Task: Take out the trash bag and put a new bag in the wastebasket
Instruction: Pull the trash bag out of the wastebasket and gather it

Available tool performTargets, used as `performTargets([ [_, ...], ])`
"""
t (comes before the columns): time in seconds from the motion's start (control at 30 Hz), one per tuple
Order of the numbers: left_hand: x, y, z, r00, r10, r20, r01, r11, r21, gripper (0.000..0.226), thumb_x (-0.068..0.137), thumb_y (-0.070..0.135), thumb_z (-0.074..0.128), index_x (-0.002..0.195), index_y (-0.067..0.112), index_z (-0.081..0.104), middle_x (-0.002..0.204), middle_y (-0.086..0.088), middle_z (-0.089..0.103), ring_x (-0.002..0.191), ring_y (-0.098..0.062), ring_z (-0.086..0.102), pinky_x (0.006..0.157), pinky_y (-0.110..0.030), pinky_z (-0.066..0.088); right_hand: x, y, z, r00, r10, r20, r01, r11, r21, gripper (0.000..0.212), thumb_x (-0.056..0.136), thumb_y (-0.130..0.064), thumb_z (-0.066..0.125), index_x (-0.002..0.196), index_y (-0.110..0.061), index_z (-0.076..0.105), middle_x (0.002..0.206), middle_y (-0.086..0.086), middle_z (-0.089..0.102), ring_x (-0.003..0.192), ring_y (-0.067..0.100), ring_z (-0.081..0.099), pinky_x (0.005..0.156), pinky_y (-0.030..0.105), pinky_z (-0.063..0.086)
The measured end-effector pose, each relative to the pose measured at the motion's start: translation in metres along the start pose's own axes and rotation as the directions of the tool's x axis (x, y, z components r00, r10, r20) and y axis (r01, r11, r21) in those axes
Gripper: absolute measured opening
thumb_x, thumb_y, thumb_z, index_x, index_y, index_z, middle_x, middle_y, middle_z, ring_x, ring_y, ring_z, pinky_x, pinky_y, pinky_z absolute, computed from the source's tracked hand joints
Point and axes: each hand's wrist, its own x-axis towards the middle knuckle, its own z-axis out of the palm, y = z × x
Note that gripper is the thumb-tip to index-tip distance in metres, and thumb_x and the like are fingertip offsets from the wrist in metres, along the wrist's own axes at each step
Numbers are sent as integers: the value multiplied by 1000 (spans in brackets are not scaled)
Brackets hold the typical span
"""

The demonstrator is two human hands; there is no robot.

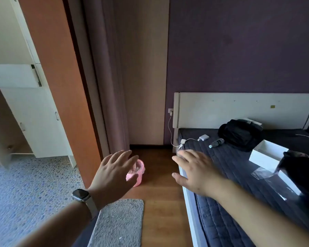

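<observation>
A small pink wastebasket (139, 172) stands on the wooden floor near the corner, between the door frame and the bed. A pale bag lines its inside, showing at the rim. My left hand (112, 173), with a watch on the wrist, is stretched out in front of the basket with fingers spread, covering its left side and holding nothing. My right hand (194, 171) reaches forward over the bed's near corner, palm down, fingers apart and empty. I cannot see a fresh bag for certain.
A bed (189, 198) with a dark quilted cover fills the right; on it lie a black bag (239, 133), a white box (268, 155), a charger (203, 137) and clear plastic (262, 173). A grey mat (119, 223) lies on the floor. An orange door frame (61, 86) stands left.
</observation>
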Motion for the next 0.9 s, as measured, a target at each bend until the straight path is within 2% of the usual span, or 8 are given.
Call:
performTargets([
  [0.27,85,-89,77,999,-24,28,26,995,-92,57,88,59,45,137,32,46,144,4,49,135,-20,42,107,-43,36,129,14,64,997,-4,82,8,999,-46,53,84,-58,40,120,-22,56,120,2,59,111,26,56,88,45,50],
  [0.43,148,-145,110,999,-17,40,21,994,-104,56,87,58,43,135,29,49,142,2,51,133,-21,43,104,-43,39,203,21,82,993,47,113,-43,998,-40,54,84,-57,37,120,-21,56,124,3,57,115,27,52,94,45,46],
  [0.7,229,-172,166,995,18,95,-6,991,-132,59,86,60,42,137,30,48,144,4,48,133,-20,42,105,-41,38,272,66,124,980,91,175,-89,996,-21,53,84,-56,34,120,-22,53,129,2,52,120,27,47,99,46,41],
  [0.9,294,-180,216,992,13,124,1,994,-112,58,85,57,44,135,29,50,142,3,50,132,-21,44,104,-41,39,323,126,184,980,73,187,-80,996,27,49,83,-55,39,113,-20,56,119,2,57,111,28,53,93,44,46],
])
